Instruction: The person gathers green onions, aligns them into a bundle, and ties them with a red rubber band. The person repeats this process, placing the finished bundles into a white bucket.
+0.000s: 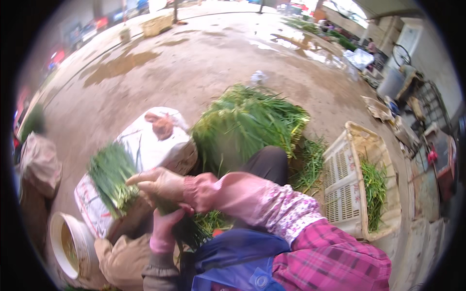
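Observation:
My left hand point(165, 227), in a pink glove, is closed around a bunch of dark green chive-like leaves point(187, 229) low in front of my body. Just above it, my right hand point(162, 183) reaches left across the bunch in a pale glove. Its front fingers are stretched out and apart; its palm side is hidden and blurred. Right beside those fingertips, a neat bundle of chive-like greens point(113, 176) lies with its pale stem ends toward me. That bundle rests on a white sack point(87, 205).
A large heap of greens point(247, 120) lies ahead, beside a stuffed white sack point(156, 142) with an orange-brown cloth point(162, 125) on it. At right stands a plastic crate point(338, 185) holding loose leaves point(373, 196). A white bucket point(65, 247) of murky liquid is at lower left.

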### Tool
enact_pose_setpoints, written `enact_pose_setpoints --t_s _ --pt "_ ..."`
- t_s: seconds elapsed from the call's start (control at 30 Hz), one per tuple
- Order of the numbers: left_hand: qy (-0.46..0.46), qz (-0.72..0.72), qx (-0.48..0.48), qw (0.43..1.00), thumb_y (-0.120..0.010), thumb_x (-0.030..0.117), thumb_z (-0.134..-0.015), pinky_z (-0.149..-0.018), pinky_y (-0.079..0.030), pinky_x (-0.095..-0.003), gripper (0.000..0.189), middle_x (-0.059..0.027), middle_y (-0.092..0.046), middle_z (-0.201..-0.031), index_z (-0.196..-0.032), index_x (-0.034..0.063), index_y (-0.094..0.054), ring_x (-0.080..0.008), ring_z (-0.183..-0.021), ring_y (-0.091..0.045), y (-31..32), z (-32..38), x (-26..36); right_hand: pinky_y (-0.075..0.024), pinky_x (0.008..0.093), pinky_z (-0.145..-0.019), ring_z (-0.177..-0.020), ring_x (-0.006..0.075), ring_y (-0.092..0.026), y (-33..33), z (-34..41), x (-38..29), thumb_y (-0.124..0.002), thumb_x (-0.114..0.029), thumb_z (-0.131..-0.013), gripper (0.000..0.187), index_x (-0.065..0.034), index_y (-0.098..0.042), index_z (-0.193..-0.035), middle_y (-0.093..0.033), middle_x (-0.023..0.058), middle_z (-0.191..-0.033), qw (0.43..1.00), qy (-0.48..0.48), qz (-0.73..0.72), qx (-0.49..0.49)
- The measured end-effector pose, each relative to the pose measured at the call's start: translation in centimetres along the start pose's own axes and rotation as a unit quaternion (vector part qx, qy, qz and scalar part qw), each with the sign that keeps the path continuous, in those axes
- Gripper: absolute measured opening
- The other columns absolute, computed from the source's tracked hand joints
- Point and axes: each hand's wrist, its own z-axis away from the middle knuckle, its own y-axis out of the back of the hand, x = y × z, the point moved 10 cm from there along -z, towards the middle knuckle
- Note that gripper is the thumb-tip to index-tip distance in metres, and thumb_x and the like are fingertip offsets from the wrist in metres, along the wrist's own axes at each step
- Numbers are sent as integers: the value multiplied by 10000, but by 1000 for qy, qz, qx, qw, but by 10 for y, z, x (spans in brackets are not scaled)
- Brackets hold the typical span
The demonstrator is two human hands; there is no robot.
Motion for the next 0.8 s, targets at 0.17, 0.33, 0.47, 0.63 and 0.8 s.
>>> enact_pose_setpoints --t_s 0.17,0.33,0.47,0.63,0.8 --pt "-244 -75 141 957 -565 97 -834 -922 -401 -288 531 -92 -528 -1226 -1337 -11 -433 -143 -1115 -496 16 33 56 -424 224 -474 -538 46 -486 56 -4 -29 -445 -257 -985 294 -36 -621 -1071 -549 10 -608 965 120 90 215" --pt "-93 -131 7 987 -462 393 -928 -795 -461 -349 426 -117 -631 -1007 -1092 32 -617 -215 -913 -593 25 27 8 -522 323 -661 -735 216 -677 -13 47 -90 -534 -179 -935 197 -26 -651 -978 -667 174 -825 850 431 262 152" --pt "-91 -210 79 970 -458 382 -929 -841 -463 -389 403 -108 -611 -1035 -1090 41 -598 -233 -948 -587 31 18 -20 -438 388 -535 -567 324 -547 -75 79 -53 -669 -214 -810 154 -62 -647 -815 -542 146 -629 765 471 415 146" --pt "15 197 96 976 -465 349 -930 -885 -454 -401 352 -71 -593 -1001 -1107 62 -566 -219 -948 -581 21 30 -22 -423 371 -709 -770 285 -545 -75 65 8 -613 -252 -839 226 -52 -625 -944 -544 150 -852 839 403 341 131" --pt "12 437 93 894 -471 316 -931 -928 -446 -412 309 -34 -576 -967 -1124 83 -534 -205 -947 -575 23 56 -14 -408 354 -882 -973 245 -542 -87 83 24 -556 -290 -868 325 -43 -603 -1073 -546 154 -1076 890 376 257 1"
